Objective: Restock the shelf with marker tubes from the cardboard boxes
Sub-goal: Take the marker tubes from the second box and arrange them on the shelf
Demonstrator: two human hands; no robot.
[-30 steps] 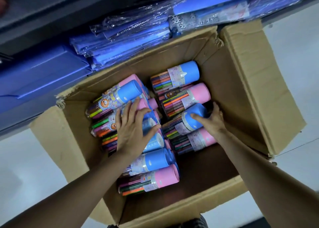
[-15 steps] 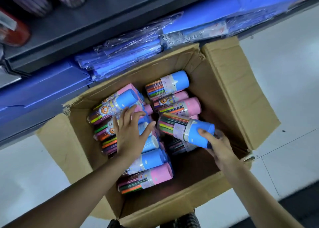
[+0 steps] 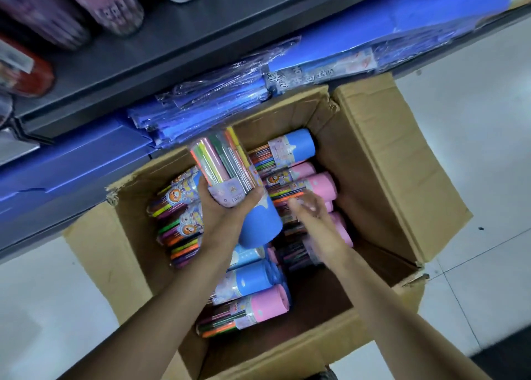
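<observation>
An open cardboard box (image 3: pixel 382 155) on the floor holds several marker tubes with blue or pink caps, lying on their sides. My left hand (image 3: pixel 227 210) grips one blue-capped marker tube (image 3: pixel 224 161) around its label and holds it above the box, clear end pointing at the shelf. My right hand (image 3: pixel 310 210) is blurred by motion, with its fingers loosely extended over a pink-capped tube (image 3: pixel 316 185) at the box's right side. It holds nothing that I can see. The grey shelf (image 3: pixel 201 34) runs across the top of the view.
Blue plastic-wrapped packs (image 3: pixel 207 106) lie on the lowest shelf level, right behind the box. Pink and red cylindrical containers (image 3: pixel 115 8) stand on the shelf at top left. The box flap (image 3: pixel 402 164) folds out to the right. White tiled floor (image 3: pixel 474 120) surrounds the box.
The blue-capped tube my right hand lifted from the box is now gripped by my left hand and raised. My right hand has let go and dropped back towards the pink tubes.
</observation>
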